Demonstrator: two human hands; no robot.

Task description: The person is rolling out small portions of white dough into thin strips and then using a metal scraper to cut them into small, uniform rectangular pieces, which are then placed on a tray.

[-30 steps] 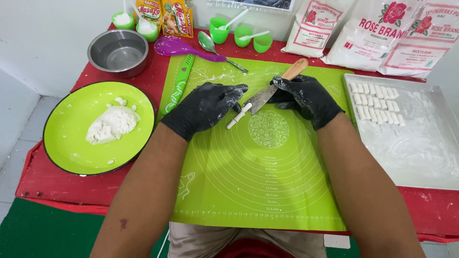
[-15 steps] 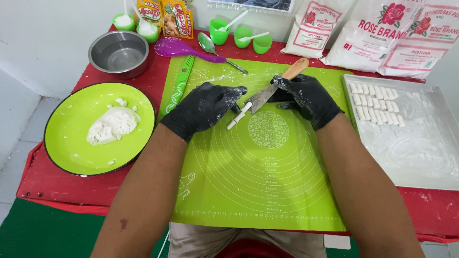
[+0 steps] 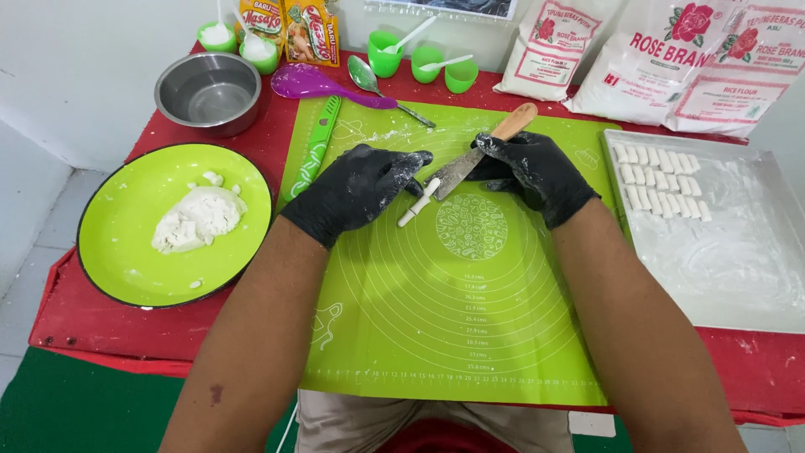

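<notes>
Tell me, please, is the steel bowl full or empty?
Empty: the steel bowl shows only bare, shiny metal inside.

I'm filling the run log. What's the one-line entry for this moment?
left hand: holding dough strip | right hand: knife on strip | mat under

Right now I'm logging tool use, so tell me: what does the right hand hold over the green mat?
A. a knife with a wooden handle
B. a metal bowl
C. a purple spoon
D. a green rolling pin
A: the right hand grips a knife with a wooden handle, its blade set on a thin white dough roll beside the left hand on the green mat.
</notes>
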